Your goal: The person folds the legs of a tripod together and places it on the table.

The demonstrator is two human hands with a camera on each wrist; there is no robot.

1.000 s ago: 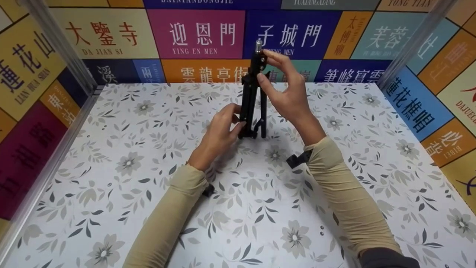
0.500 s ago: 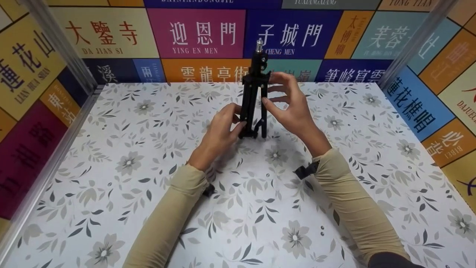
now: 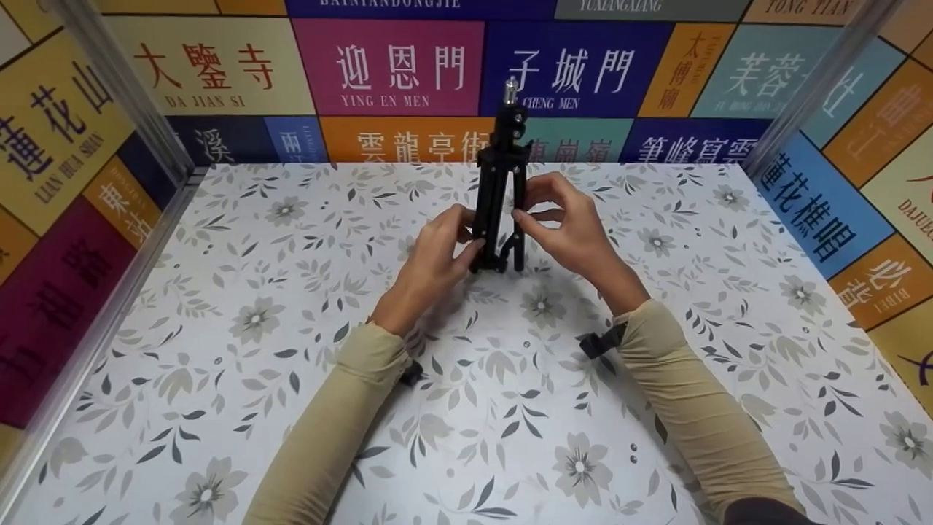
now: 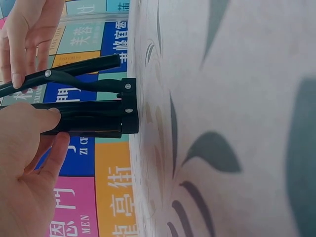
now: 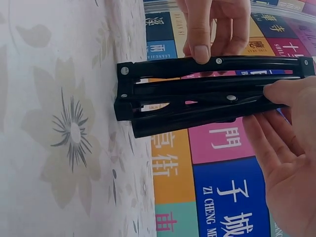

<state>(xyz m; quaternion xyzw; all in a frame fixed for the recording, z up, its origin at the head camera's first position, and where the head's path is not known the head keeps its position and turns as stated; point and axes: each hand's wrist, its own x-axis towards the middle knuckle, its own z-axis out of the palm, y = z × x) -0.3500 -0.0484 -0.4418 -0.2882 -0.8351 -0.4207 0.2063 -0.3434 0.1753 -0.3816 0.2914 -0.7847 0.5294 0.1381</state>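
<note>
A black light stand (image 3: pixel 503 155) with folded tripod legs stands upright near the back of the table, a silver stud (image 3: pixel 511 92) at its top. My left hand (image 3: pixel 437 251) grips the legs low on the left side, thumb in front. On the other side my right hand (image 3: pixel 572 226) pinches the right leg (image 3: pixel 519 251) about halfway up. That leg angles slightly away from the others, with a curved brace (image 4: pixel 89 85) joining it to the bottom bracket (image 4: pixel 130 106). In the right wrist view the thumb lies on one side of the leg (image 5: pixel 197 116) and the fingers on the other.
The table (image 3: pixel 466 437) has a white covering with grey flowers and leaves. Behind it rises a wall (image 3: pixel 386 65) of coloured panels with lettering, and similar panels flank both sides. A black wrist mount (image 3: pixel 601 344) sticks out from the right sleeve.
My right hand has slid down from the top of the light stand to the middle of its right leg. The left hand keeps its grip low on the legs, and the stand stays in place.
</note>
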